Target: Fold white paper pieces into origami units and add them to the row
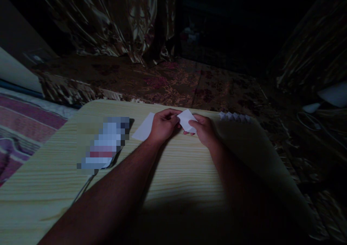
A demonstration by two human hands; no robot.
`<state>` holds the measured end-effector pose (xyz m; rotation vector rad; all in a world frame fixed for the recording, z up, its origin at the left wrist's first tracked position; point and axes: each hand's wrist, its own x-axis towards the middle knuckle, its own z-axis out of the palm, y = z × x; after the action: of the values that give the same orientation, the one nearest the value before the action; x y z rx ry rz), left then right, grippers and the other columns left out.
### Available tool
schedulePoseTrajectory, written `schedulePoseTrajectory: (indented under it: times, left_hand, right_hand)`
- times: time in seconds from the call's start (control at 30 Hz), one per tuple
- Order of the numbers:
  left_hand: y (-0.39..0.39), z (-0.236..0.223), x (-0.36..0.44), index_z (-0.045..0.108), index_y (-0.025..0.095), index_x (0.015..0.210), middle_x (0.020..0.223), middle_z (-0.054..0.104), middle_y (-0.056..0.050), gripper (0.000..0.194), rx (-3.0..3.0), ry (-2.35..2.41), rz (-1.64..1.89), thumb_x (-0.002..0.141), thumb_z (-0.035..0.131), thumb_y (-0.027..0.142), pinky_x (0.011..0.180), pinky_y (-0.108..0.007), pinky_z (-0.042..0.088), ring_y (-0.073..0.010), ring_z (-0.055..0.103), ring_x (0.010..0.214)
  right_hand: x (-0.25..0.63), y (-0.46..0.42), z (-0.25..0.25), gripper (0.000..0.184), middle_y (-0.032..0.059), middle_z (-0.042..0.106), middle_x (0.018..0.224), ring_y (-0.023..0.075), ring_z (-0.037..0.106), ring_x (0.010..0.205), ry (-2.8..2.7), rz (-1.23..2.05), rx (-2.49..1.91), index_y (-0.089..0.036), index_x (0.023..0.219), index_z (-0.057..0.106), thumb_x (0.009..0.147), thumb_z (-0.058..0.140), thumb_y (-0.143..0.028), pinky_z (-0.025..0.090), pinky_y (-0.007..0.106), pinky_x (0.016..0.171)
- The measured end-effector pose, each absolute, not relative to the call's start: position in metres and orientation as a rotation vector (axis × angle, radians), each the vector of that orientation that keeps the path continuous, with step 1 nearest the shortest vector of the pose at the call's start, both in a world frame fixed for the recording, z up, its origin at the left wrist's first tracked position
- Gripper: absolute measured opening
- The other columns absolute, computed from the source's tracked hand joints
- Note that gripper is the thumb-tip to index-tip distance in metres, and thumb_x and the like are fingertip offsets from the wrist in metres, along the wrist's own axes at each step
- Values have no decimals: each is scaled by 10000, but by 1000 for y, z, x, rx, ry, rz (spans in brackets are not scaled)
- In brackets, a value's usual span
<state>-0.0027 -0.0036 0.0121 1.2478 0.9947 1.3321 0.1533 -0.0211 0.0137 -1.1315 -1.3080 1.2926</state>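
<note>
You are holding a small piece of folded white paper between your two hands, near the far edge of the bench. Your left hand is pinching the left corner of it, with the thumb and the fingers closing together there. Your right hand is gripping the right side; its thumb is lying on the upper face, and some fingers are showing under the lower edge. The folded paper is turning one corner up, in a diamond-like shape, and its plain side is facing you. Whether your hands are touching the wood, I cannot tell.

Just beside your left hand, a flat white sheet is lying on the bench, and the hand is covering a part of it. Farther left, a long object is lying aslant; coarse square blocks are hiding its upper face, so any label or writing there is staying unreadable, only a reddish band is showing. A thin cable is running from its near end toward you, passing beside your left forearm.

To the right of your right hand, well apart from it, small folded white pieces are standing in a row along the far edge. Behind the bench, a dark flowered cloth is spreading, and a patterned curtain is hanging above it.
</note>
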Motion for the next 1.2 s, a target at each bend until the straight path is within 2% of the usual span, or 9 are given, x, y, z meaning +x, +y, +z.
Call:
schedulePoseTrajectory:
  times: [0.13, 0.2, 0.3, 0.43, 0.53, 0.7, 0.93, 1.2]
  left_hand:
    - [-4, 13, -3, 670, 152, 823, 553, 596, 5, 163, 1223, 943, 1331, 680, 659, 229, 438, -205, 373, -110, 546, 464]
    - [-4, 15, -4, 656, 150, 800, 564, 608, -4, 143, 1220, 924, 1317, 688, 662, 240, 449, -206, 379, -108, 546, 470]
    - [-5, 15, -4, 647, 151, 782, 564, 612, -8, 132, 1217, 921, 1301, 696, 662, 251, 463, -207, 386, -107, 543, 480]
    - [-4, 15, -4, 655, 149, 785, 556, 607, -7, 137, 1225, 929, 1323, 702, 660, 258, 461, -205, 370, -98, 512, 471]
    - [-4, 14, -4, 664, 148, 791, 557, 602, -5, 141, 1243, 940, 1338, 715, 654, 267, 457, -204, 355, -92, 485, 468]
    - [-4, 15, -5, 675, 154, 786, 587, 611, -10, 134, 1271, 967, 1342, 732, 639, 272, 485, -215, 371, -103, 501, 506]
    - [-7, 18, -4, 688, 162, 812, 639, 630, -11, 165, 1216, 974, 1348, 721, 637, 289, 510, -225, 392, -112, 522, 540]
    - [-6, 15, -3, 677, 146, 868, 716, 643, -14, 242, 1246, 945, 1326, 666, 726, 270, 573, -216, 430, -97, 544, 599]
  right_hand:
    - [156, -20, 15, 429, 37, 702, 752, 148, 642, 544, -1281, 1340, -1065, -166, 1124, 638, 738, 562, -337, 376, 196, 408]
    - [157, -21, 15, 452, 46, 712, 811, 147, 648, 559, -1281, 1361, -1017, -175, 1157, 633, 745, 563, -345, 380, 199, 417]
    - [158, -21, 16, 424, 55, 714, 844, 143, 640, 567, -1280, 1384, -971, -173, 1106, 668, 739, 576, -366, 398, 210, 433]
    - [156, -22, 18, 398, 54, 714, 835, 160, 631, 638, -1237, 1388, -979, -167, 1009, 696, 752, 566, -442, 479, 256, 522]
    - [155, -23, 19, 390, 44, 709, 812, 156, 626, 639, -1252, 1336, -1031, -174, 974, 685, 767, 570, -483, 462, 242, 512]
    - [154, -22, 17, 369, 20, 702, 769, 138, 610, 592, -1293, 1297, -1019, -197, 1007, 610, 715, 673, -414, 435, 218, 485]
    - [152, -21, 13, 356, 55, 705, 927, 145, 631, 715, -1345, 1243, -1072, -181, 987, 622, 683, 700, -351, 477, 249, 608]
    - [151, -21, 12, 341, 32, 696, 855, 144, 624, 733, -1366, 1196, -1058, -176, 970, 620, 682, 707, -336, 463, 257, 663]
